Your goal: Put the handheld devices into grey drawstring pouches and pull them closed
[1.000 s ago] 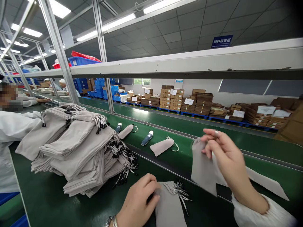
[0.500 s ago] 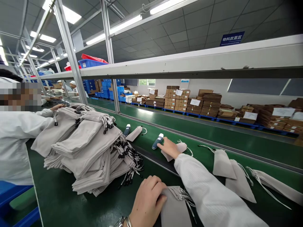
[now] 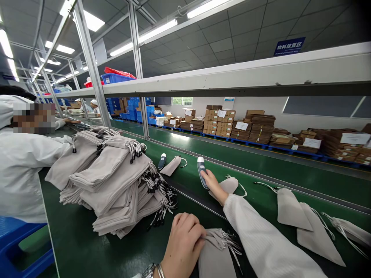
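My right hand (image 3: 213,184) holds a dark blue device with a white end (image 3: 202,172) above the green belt. A filled grey pouch (image 3: 228,185) lies just behind its wrist. With fingers bent, my left hand (image 3: 184,239) grips the top corner of a flat grey drawstring bag (image 3: 216,256) on the near table. To its left rises a big pile of grey bags (image 3: 116,173) with white cords and black cord ends. Farther along the belt are another blue device (image 3: 162,161) and a small filled pouch (image 3: 171,166).
More grey pouches (image 3: 294,210) lie on the belt at the right. A person in white (image 3: 21,170) is at the left, by a blue stool (image 3: 24,239). Metal posts (image 3: 142,104) and a long shelf (image 3: 232,77) stand over the belt.
My right hand has taken hold of the blue device and lifted it, turning it more upright. The pouches at the right have shifted rightward in view. My left hand stays at the bag.
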The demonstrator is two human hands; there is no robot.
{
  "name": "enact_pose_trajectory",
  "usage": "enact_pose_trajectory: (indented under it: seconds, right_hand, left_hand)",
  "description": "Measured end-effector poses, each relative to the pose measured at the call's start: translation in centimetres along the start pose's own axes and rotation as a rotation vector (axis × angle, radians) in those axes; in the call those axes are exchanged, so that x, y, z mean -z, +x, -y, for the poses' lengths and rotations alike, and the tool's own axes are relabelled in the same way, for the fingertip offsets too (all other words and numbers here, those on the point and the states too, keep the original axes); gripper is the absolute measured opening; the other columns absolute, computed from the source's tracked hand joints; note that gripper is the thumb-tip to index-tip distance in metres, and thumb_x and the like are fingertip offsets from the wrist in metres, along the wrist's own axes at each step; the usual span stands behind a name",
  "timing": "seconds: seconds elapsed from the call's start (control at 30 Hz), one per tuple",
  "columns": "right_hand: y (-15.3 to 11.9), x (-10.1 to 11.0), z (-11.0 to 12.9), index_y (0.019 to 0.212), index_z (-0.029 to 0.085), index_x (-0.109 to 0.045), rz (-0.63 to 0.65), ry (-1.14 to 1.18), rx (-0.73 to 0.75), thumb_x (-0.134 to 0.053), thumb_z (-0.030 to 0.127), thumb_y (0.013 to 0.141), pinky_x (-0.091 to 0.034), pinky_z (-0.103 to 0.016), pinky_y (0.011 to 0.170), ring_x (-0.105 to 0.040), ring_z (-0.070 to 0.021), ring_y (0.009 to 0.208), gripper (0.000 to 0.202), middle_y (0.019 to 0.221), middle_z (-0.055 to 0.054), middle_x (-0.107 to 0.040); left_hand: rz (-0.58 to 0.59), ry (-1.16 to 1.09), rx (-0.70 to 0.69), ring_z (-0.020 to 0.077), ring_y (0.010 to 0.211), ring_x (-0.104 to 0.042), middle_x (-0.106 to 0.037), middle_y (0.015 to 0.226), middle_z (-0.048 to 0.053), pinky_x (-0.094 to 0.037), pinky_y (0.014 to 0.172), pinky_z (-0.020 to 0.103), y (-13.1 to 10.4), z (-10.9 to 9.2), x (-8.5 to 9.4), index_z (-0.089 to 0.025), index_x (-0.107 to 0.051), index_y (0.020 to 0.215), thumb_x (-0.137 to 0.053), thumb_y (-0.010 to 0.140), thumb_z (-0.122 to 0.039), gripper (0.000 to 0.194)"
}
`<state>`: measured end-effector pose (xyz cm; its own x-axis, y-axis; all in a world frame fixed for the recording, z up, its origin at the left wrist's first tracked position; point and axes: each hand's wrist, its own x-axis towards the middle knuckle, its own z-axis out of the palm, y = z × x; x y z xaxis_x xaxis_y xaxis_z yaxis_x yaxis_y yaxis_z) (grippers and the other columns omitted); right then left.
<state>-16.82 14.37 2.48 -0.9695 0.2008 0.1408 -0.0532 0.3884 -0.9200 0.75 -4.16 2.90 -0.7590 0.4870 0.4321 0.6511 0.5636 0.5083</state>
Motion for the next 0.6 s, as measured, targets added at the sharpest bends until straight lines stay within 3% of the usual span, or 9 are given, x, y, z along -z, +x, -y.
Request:
enact_pose_trajectory:
  seconds: [0.07, 0.17, 0.23, 0.33, 0.43, 0.53, 0.6]
  right_hand:
    - [-2.9, 1.9, 0.5, 0.115, 0.018, -0.052, -0.006, 0.096, 0.054, -0.043, 0.052, 0.093, -0.051, -0.030, 0.070, -0.064, -0.0230, 0.091, 0.041, 0.106, -0.010, -0.065]
    - [-8.3, 4.8, 1.5, 0.125, 0.023, -0.042, 0.116, 0.305, 0.111, -0.058, 0.060, 0.086, -0.045, -0.026, 0.049, -0.059, -0.0171, 0.064, 0.056, 0.096, -0.005, -0.064]
    - [-11.9, 6.4, 2.0, 0.137, 0.027, -0.029, 0.216, 0.431, 0.146, -0.069, 0.058, 0.082, -0.041, -0.023, 0.042, -0.056, -0.0151, 0.058, 0.075, 0.095, -0.003, -0.063]
    - [-15.9, 7.5, 2.5, 0.145, 0.031, -0.016, 0.299, 0.472, 0.159, -0.075, 0.054, 0.081, -0.042, -0.022, 0.043, -0.058, -0.0167, 0.065, 0.090, 0.096, -0.004, -0.062]
    - [-17.6, 7.8, 2.6, 0.141, 0.029, -0.026, 0.371, 0.503, 0.147, -0.077, 0.057, 0.079, -0.048, -0.026, 0.053, -0.058, -0.0170, 0.070, 0.084, 0.094, -0.004, -0.059]
    - [-18.2, 8.0, 3.0, 0.133, 0.027, -0.038, 0.394, 0.503, 0.166, -0.078, 0.060, 0.077, -0.050, -0.032, 0.070, -0.059, -0.0196, 0.083, 0.076, 0.095, -0.003, -0.057]
    - [-18.6, 8.3, 3.5, 0.133, 0.028, -0.038, 0.394, 0.439, 0.165, -0.076, 0.059, 0.080, -0.048, -0.030, 0.069, -0.058, -0.0200, 0.085, 0.072, 0.094, -0.002, -0.055]
  left_hand:
    - [-0.014, 0.024, -0.100, 0.0192, 0.085, -0.050, -0.060, 0.087, 0.001, -0.038, 0.088, 0.040, 0.1, -0.1, 0.3, -0.020, -0.051, 0.078, -0.047, 0.089, 0.001, 0.024]
    - [0.033, -0.040, -0.215, 0.0187, 0.084, -0.050, -0.063, 0.084, 0.000, -0.036, 0.087, 0.040, 0.1, -0.5, 0.9, -0.020, -0.048, 0.079, -0.039, 0.095, -0.003, 0.026]
    - [0.067, -0.177, -0.186, 0.0171, 0.079, -0.049, -0.061, 0.080, -0.001, -0.035, 0.081, 0.036, -0.1, -0.8, 1.3, -0.020, -0.047, 0.079, -0.042, 0.093, -0.003, 0.023]
    - [0.089, -0.517, -0.049, 0.0153, 0.073, -0.048, -0.054, 0.077, -0.001, -0.035, 0.072, 0.031, -0.4, -1.4, 1.4, -0.020, -0.050, 0.075, -0.057, 0.087, -0.009, 0.018]
    - [0.117, -0.796, 0.017, 0.0156, 0.076, -0.050, -0.051, 0.081, 0.000, -0.037, 0.070, 0.028, -0.6, -2.0, 1.2, -0.019, -0.057, 0.072, -0.070, 0.083, -0.019, 0.017]
    - [0.091, -0.867, 0.035, 0.0161, 0.078, -0.051, -0.049, 0.085, 0.002, -0.037, 0.071, 0.028, -0.5, -2.3, 1.1, -0.018, -0.063, 0.070, -0.077, 0.080, -0.033, 0.023]
    - [0.066, -0.866, 0.039, 0.0172, 0.082, -0.051, -0.048, 0.089, 0.003, -0.038, 0.073, 0.028, -0.4, -2.5, 1.2, -0.018, -0.065, 0.069, -0.079, 0.078, -0.041, 0.028]
